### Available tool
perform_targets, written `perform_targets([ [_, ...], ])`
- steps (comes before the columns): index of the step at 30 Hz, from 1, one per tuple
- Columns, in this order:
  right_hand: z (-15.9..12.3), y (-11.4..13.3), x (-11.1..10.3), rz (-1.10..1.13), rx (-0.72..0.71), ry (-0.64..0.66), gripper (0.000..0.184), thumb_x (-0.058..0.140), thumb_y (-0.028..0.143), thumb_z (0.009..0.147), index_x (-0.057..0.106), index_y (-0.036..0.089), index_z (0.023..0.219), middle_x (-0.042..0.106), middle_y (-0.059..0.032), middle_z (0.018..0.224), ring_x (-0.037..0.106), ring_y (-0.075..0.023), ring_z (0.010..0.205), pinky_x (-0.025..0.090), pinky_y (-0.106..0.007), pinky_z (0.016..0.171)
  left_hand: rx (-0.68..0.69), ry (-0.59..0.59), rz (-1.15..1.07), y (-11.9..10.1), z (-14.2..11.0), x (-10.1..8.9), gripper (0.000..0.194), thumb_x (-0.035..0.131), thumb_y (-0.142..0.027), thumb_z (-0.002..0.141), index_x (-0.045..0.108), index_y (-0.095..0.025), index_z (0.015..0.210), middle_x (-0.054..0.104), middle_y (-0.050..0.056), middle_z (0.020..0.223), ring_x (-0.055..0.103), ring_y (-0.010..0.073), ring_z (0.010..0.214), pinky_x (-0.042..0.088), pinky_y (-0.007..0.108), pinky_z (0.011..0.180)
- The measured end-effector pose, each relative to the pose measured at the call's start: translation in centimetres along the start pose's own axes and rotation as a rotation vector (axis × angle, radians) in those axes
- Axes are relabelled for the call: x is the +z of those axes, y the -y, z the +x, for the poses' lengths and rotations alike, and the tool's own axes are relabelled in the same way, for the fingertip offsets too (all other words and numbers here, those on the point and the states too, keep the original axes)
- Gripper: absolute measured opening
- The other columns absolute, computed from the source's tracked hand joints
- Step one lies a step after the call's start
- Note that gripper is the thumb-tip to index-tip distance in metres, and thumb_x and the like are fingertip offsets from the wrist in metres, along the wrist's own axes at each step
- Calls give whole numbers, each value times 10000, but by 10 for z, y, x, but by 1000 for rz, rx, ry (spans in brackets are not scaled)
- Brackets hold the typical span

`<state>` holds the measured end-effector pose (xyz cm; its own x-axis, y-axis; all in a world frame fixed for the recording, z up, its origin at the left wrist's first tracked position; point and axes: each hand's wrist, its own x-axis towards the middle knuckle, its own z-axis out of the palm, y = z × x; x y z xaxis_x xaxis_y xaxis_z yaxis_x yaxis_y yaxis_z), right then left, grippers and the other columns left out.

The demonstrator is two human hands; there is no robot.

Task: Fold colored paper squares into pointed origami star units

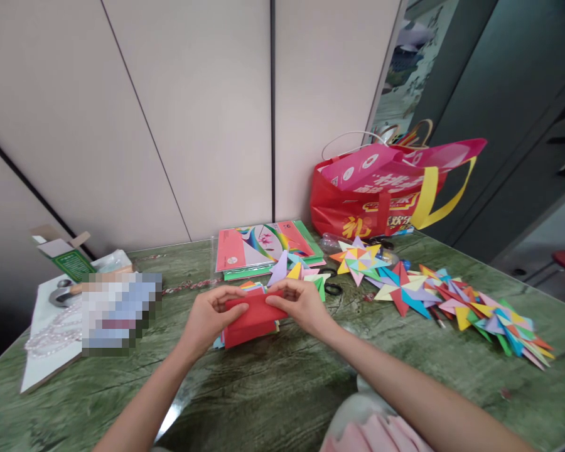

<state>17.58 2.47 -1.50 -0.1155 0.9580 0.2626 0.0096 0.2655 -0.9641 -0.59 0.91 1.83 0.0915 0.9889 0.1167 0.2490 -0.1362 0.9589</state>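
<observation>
A sheet of red paper (257,309), seemingly folded, is held up between my two hands, over a small stack of coloured paper (219,342). My left hand (217,312) pinches its left end, thumb in front and fingers behind. At the upper right end, my right hand (301,303) grips it the same way. Just behind my hands lies a partly hidden folded paper star (294,269) in purple, blue, yellow and green. The black-handled scissors (333,289) rest beside my right hand.
Packs of coloured paper (263,248) lie against the wall. A red gift bag (358,207) stands at the back right. Several paper stars (402,289) spread along the right. On the left, a white board (37,351) carries beads, and a green box (73,263) stands near the wall.
</observation>
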Motion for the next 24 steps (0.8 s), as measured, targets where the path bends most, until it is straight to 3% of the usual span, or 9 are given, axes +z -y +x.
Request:
perform_targets([
  [6, -2, 1, 2, -42, 15, 72, 209, 683, 336, 618, 642, 157, 720, 551, 22, 540, 416, -80, 471, 324, -205, 452, 125, 92, 240, -9, -2, -2, 220, 621, -286, 683, 715, -202, 863, 707, 56, 930, 645, 229, 871, 484, 326, 816],
  [11, -2, 0, 2, -46, 9, 97, 204, 677, 324, 624, 643, 151, 727, 552, 24, 545, 411, -77, 472, 325, -204, 459, 164, 187, 245, -6, -4, 1, 236, 571, -267, 727, 697, -240, 925, 686, 27, 962, 643, 236, 888, 467, 359, 839],
  [15, -1, -2, 2, -43, -2, 99, 217, 674, 339, 630, 636, 154, 737, 551, 23, 556, 411, -76, 475, 322, -200, 452, 145, 170, 212, -2, -4, 2, 218, 584, -282, 710, 705, -249, 888, 689, 23, 920, 657, 249, 839, 495, 369, 779],
  [19, 0, -3, 1, -63, 3, 118, 275, 672, 335, 640, 616, 165, 848, 542, 33, 571, 423, -73, 482, 316, -190, 448, 140, 161, 204, -2, -4, 3, 228, 578, -300, 709, 703, -252, 894, 684, 12, 934, 648, 251, 874, 473, 375, 827],
  [24, -4, 0, 5, 130, 202, 153, 550, 757, 350, 515, 537, 205, 998, 636, 7, 712, 581, -138, 606, 438, -224, 515, 172, 30, 204, -5, -4, 3, 211, 585, -279, 695, 712, -254, 862, 671, -3, 949, 652, 244, 858, 476, 362, 831],
])
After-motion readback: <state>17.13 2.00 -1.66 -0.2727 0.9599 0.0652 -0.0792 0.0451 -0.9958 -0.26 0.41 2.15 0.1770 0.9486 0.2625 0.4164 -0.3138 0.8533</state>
